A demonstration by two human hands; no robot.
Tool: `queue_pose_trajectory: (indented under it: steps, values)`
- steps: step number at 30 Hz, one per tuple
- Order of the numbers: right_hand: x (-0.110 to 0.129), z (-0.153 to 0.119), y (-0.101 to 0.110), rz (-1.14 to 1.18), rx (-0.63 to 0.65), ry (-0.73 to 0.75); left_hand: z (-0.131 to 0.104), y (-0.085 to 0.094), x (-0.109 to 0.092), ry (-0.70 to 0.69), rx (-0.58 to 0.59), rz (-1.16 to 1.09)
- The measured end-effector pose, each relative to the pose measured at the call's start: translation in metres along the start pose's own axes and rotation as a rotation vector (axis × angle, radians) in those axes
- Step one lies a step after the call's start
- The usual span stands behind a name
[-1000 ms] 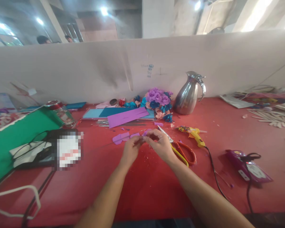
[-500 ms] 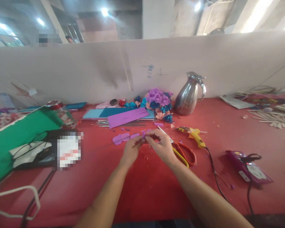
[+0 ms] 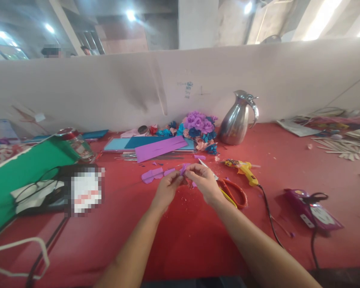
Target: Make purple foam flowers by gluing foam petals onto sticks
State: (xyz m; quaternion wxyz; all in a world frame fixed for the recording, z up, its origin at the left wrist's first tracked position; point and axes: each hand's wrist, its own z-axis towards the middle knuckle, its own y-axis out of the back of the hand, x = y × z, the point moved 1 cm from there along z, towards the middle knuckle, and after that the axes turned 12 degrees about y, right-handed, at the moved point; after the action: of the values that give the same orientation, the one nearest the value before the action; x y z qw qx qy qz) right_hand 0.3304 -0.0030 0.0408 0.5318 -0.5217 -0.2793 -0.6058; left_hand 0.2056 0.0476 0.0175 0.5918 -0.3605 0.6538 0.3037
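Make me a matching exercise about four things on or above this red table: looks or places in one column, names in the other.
Things:
1. Metal jug
2. Glue gun
3. Scissors
4. Small purple piece

Looks or places:
A. Mostly yellow
B. Between the fingers of the left hand and right hand
C. Red-orange, yellow and silvery
D. Upright near the pale wall

Right pairs: 1-D, 2-A, 3-C, 4-B

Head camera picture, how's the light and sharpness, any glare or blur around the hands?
In the head view, a ceiling light flares; in the head view, the metal jug shows reflections; in the head view, detail is soft around the left hand and right hand, leaving the purple piece between their fingers hard to make out.
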Motion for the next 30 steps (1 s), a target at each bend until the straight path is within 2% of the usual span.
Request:
queue_pose_trajectory:
  steps: [6,10,15,22,27,30]
  values:
    - [-0.0044,0.0016,0.0011,0.020,-0.038,-0.048,-0.0006,0.0000,-0.0050,-0.001,-0.068,-0.089]
    - [-0.0021,0.0006,0.0001,0.051,-0.056,-0.038,0.0000,0.0006,-0.0018,0.063,-0.031,-0.148]
    - [-0.0007,0.0003,0.0000,-0.002,-0.034,0.057,0.0008,0.0012,0.0012,0.072,0.025,-0.186]
    - [-0.0047,0.0028,0.0009,0.029,-0.074,-0.041,-0.0006,0.0005,-0.0051,0.107,0.024,-0.229]
    - [0.0004,0.0012,0.0001,0.003,-0.016,0.045,-0.0011,0.0003,-0.0061,0.097,0.013,-0.212]
    - [0.0012,-0.0001,0.0008,-0.046,-0.033,0.070,-0.0008,0.0001,-0.0055,0.085,0.014,-0.187]
